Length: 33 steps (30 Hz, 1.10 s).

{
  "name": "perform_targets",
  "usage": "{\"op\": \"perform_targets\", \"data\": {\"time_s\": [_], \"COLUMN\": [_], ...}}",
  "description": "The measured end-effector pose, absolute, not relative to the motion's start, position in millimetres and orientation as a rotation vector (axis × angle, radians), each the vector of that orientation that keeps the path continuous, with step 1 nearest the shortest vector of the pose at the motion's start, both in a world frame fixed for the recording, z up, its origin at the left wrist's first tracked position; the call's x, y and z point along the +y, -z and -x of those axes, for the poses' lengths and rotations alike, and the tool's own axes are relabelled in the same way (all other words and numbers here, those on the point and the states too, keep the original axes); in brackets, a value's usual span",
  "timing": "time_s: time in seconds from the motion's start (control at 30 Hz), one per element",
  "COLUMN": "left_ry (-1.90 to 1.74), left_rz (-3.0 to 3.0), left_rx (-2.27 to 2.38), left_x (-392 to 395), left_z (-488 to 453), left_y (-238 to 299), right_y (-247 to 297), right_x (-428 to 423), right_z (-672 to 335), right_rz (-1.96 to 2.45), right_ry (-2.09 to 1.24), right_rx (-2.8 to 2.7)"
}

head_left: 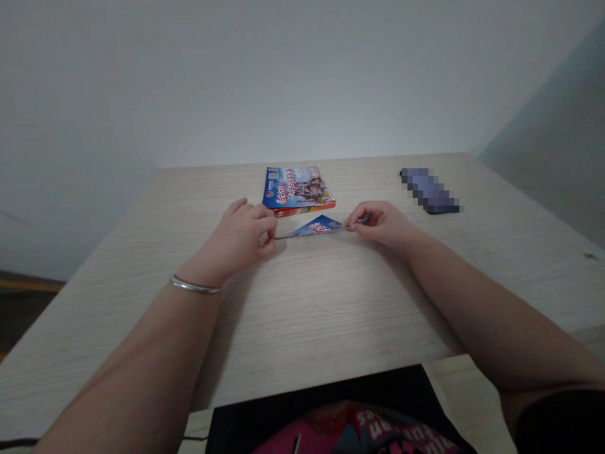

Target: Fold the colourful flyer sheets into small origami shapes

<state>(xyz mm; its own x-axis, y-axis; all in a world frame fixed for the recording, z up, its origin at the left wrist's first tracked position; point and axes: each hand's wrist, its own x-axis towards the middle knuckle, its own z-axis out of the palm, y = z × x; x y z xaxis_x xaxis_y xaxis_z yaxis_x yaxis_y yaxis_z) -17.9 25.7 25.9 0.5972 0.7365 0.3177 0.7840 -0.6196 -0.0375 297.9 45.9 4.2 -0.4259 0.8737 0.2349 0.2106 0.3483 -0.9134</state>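
Note:
A folded blue printed paper (316,227) lies low over the light wooden table (331,302), stretched between both hands. My left hand (243,233) pinches its left tip, fingers curled closed; a silver bangle (195,286) circles that wrist. My right hand (380,224) pinches the paper's right tip with thumb and fingers pressed together. Just behind the paper lies a blue pad of printed sheets (297,188) with an orange edge.
A dark flat object (431,190), blurred out, lies at the back right of the table. A plain white wall stands behind the table's far edge. Dark and pink clothing (350,422) shows at the near edge.

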Motion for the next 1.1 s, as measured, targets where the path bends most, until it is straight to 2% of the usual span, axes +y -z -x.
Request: {"op": "perform_targets", "data": {"time_s": [0.43, 0.6, 0.77, 1.0, 1.1], "left_ry": [0.122, 0.356, 0.351, 0.061, 0.085], "left_rz": [2.698, 2.717, 2.78, 2.563, 2.58], "left_rx": [-1.297, -1.621, -1.492, -1.378, -1.304], "left_x": [31, 23, 10, -10, -17], "left_z": [32, 30, 4, -43, -59], "left_y": [-31, -34, -34, -50, -51], "right_y": [3, 3, 3, -21, -33], "right_x": [50, 44, 35, 27, 21], "right_z": [-306, -307, -300, -293, -293], "right_rz": [0.997, 0.962, 1.022, 1.192, 1.103], "right_ry": [-1.195, -1.198, -0.962, -0.69, -0.422], "right_rx": [-1.809, -1.836, -2.003, -2.361, -2.651]}}
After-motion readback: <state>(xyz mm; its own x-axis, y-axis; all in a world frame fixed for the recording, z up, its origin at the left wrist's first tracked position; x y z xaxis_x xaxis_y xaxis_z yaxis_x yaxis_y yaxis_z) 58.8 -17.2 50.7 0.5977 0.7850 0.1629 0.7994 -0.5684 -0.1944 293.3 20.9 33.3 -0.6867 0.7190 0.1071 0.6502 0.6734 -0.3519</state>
